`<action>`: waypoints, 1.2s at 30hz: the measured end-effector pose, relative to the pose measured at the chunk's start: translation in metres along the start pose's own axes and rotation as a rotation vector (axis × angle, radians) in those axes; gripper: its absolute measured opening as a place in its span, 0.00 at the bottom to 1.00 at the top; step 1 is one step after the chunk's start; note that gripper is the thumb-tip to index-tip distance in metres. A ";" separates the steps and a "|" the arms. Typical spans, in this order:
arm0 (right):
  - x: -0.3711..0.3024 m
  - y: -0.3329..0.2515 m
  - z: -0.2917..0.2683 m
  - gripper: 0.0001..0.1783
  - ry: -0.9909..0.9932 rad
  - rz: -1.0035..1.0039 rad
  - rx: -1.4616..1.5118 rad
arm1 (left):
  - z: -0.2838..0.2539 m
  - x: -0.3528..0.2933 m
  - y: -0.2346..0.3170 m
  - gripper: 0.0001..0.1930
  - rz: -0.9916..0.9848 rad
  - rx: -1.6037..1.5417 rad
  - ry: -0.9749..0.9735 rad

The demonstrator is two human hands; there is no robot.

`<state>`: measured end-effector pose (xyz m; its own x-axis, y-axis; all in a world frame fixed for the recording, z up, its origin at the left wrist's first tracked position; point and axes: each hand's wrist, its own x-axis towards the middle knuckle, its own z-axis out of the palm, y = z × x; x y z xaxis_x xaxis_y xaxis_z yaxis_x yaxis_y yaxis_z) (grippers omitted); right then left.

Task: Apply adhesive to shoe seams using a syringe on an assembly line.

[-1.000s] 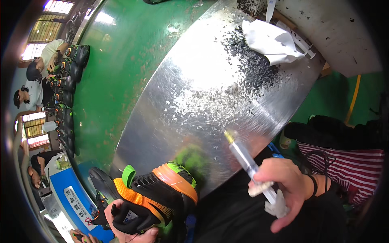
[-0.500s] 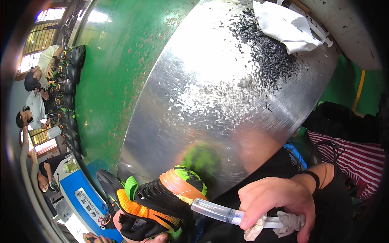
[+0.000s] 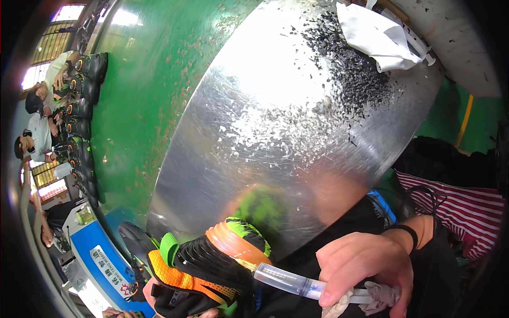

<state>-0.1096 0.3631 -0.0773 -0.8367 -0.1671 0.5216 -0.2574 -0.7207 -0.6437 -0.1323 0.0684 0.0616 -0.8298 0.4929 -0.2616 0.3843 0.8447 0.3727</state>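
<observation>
At the lower edge, a black sneaker (image 3: 212, 264) with orange and green parts lies tilted on its side. My left hand (image 3: 208, 313) is closed around it from below, mostly hidden, with a few fingers showing. My right hand (image 3: 366, 265) grips a clear plastic syringe (image 3: 281, 278) by its plunger end, thumb along the barrel. Crumpled greyish-white wrapping (image 3: 383, 294) sits around that end. The syringe's yellow tip (image 3: 245, 263) meets the shoe beside its peach-orange sole band (image 3: 233, 241); whether it touches or just hovers, I cannot tell.
A shiny steel tabletop (image 3: 212, 159) lies beyond the shoe, strewn with black and pale scraps (image 3: 355, 79). White sheeting (image 3: 376, 40) and another syringe (image 3: 424, 54) rest at its far right. Leftward, co-workers (image 3: 40, 130) sit along a row of shoes (image 3: 85, 127).
The syringe and my right hand have shifted slightly right and down. The sneaker has moved a little left. On the left, the co-workers' hands have moved.
</observation>
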 end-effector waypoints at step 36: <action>-0.029 -0.020 0.032 0.24 -0.013 0.075 -0.162 | 0.025 -0.021 -0.011 0.46 -0.080 -0.322 0.315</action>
<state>-0.0649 0.3608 -0.0611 -0.8503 -0.2256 0.4755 -0.2703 -0.5881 -0.7623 -0.1089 0.0537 0.0403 -0.9535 0.2991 -0.0361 0.2099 0.7453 0.6328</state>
